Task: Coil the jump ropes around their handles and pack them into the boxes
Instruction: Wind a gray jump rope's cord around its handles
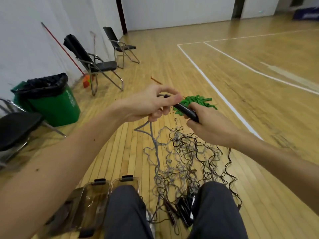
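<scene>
Coiling seems about to start at the handle.
Right hand (210,128) grips the black handle (186,110); left hand (151,104) pinches the grey rope (155,145), apparently at its tip. Next: wind slack from the tangle (186,157) on the floor (120,152) (boxes (93,195) beside the left knee).

A black handle (187,111) lies slanted in the right grip (212,128), its far end meeting the left grip (148,106), which pinches a grey rope (153,140) that hangs to the floor. Below both grips, grey and dark ropes (186,157) sprawl in a tangle. Two clear, brown-tinted boxes (93,204) lie open, well below the left grip.
</scene>
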